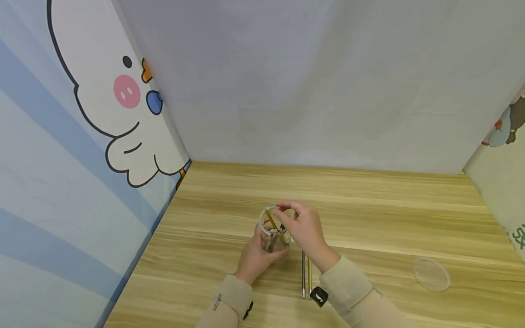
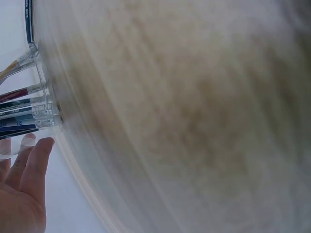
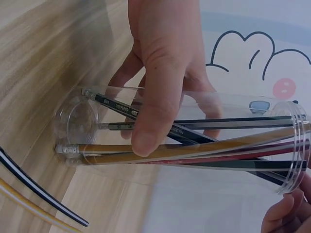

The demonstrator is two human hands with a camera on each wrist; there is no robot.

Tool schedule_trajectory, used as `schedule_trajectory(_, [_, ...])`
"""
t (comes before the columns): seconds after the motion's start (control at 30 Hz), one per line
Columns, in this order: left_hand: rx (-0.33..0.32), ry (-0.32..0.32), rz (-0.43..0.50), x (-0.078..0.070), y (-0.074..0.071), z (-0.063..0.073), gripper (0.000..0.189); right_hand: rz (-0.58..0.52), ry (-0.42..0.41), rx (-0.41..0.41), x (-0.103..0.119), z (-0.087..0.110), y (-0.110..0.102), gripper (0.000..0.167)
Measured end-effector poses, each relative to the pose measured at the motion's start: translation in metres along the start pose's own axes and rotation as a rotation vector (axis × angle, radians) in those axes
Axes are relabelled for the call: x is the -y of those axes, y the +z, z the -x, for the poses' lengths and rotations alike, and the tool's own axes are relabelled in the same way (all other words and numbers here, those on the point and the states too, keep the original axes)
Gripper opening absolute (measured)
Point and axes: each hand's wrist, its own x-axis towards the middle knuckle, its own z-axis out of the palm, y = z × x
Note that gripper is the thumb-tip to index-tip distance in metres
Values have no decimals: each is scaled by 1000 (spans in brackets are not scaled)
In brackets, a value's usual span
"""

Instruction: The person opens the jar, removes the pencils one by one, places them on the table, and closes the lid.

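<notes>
Jar (image 1: 276,246) left of centre on the tabletop (image 1: 369,209), lid (image 1: 431,274) way out right!
Here's the left hand (image 1: 258,257) around the jar, the right hand (image 1: 303,228) at its mouth, several pencils (image 3: 194,145) slanting inside; just to its right and nearer the wearer, two loose pencils (image 1: 303,273) lie side by side (far ends hidden behind that right hand), with a back wall (image 1: 328,91) behind and side walls (image 1: 74,191) left and right.

Pencils (image 2: 19,92) inside a clear container (image 2: 46,80)
</notes>
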Motion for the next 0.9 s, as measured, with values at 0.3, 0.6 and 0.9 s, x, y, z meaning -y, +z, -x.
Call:
schedule_trajectory(0.3, [22, -9, 2, 0, -1, 2, 90, 195, -49, 3, 5, -1, 7, 23])
schedule_trajectory(0.6, [31, -7, 13, 1, -3, 2, 94, 419, -162, -21, 4, -1, 16, 26])
schedule_trajectory(0.9, [37, -23, 9, 1, -2, 1, 96, 490, -102, 44, 13, -3, 15, 20])
